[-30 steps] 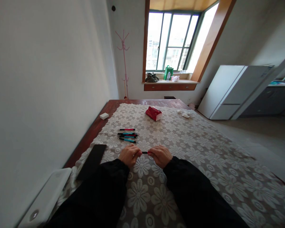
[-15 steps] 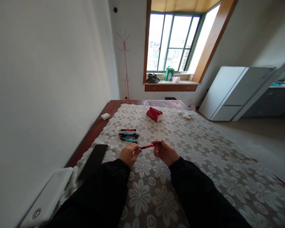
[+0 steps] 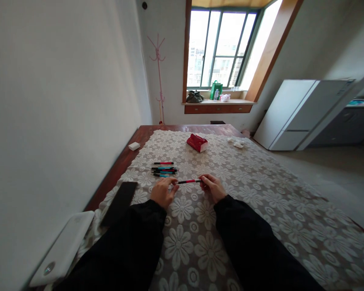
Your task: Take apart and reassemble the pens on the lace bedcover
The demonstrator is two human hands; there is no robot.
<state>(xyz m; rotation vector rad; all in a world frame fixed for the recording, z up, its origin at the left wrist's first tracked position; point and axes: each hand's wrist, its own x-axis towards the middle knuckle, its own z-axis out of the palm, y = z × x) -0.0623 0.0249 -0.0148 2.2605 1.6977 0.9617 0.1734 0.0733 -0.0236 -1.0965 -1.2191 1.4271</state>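
Note:
A red and black pen (image 3: 188, 181) is held level just above the lace tablecloth (image 3: 261, 210). My left hand (image 3: 163, 192) pinches its left end and my right hand (image 3: 211, 187) pinches its right end. Both arms are in black sleeves. Just beyond my left hand lies a small pile of pens (image 3: 164, 169), red, black and teal, side by side on the cloth.
A red packet (image 3: 197, 142) lies further back, crumpled white tissues (image 3: 235, 142) to its right. A black flat case (image 3: 119, 203) and a white device (image 3: 63, 248) sit at the near left. A white block (image 3: 134, 146) rests on the bare wooden table edge.
The pen was mostly hidden between my close hands; my hands have drawn apart along it and moved forward, so most of the pen now shows, held level.

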